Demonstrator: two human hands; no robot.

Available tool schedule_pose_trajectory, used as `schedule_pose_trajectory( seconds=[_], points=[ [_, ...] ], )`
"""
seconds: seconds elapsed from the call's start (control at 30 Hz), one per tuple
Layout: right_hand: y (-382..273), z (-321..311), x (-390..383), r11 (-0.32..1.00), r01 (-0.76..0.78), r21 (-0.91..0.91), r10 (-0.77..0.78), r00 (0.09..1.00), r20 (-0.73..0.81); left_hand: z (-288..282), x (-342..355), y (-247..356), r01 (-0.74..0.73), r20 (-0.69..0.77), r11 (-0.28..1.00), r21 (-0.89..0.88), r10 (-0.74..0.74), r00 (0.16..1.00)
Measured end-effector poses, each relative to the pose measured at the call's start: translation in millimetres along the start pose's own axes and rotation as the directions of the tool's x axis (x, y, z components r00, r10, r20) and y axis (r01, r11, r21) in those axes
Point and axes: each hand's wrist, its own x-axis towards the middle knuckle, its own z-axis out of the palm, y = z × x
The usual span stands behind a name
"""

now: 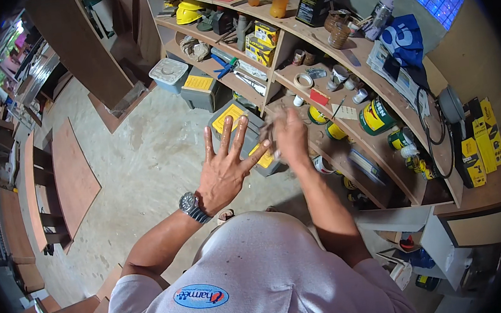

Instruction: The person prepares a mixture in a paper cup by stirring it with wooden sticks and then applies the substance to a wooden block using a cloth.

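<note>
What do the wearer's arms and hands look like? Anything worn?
Left hand: bare, glossy fingers, black chunky watch on the wrist. Right hand: ungloved, motion-blurred, no watch visible. Forearms bare; short, pale grey sleeves.

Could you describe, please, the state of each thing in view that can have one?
Left hand: open, fingers spread and glossy
Right hand: motion-blurred, grip unclear
Wristwatch: fastened around left wrist
Pale blue tub: lid appears on
Grey box beside tub: appears shut
Larger bottle of orange liquid: upright, part-filled
</note>
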Motion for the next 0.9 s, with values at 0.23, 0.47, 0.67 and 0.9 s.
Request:
schedule_pose_trajectory(
  seconds=[0.23,0.47,0.67,0.9],
  points=[
    [28.5,-50.9,14.6,0.603,-0.23,0.764,0.144,0.973,0.179,-5.7,-3.2,-8.6,0.007,0.012,0.998,-0.068,-0.006,1.0],
    [-41.6,-44.9,-5.7,0.848,-0.08,0.523,-0.25,0.811,0.528,-21.9,7.3,-8.0,-0.152,0.214,0.988,-0.004,0.149,0.965],
    [-42.2,-5.3,-12.1,0.966,0.208,0.153,-0.254,0.877,0.408,-2.3,3.3,-7.5,-0.204,0.127,0.979,0.019,0.2,0.972],
    [-12.9,26.0,-0.4,0.64,-0.523,0.563,0.142,0.801,0.582,10.1,6.3,-13.7,-0.204,0.094,0.976,0.08,0.196,0.976]
  ],
)
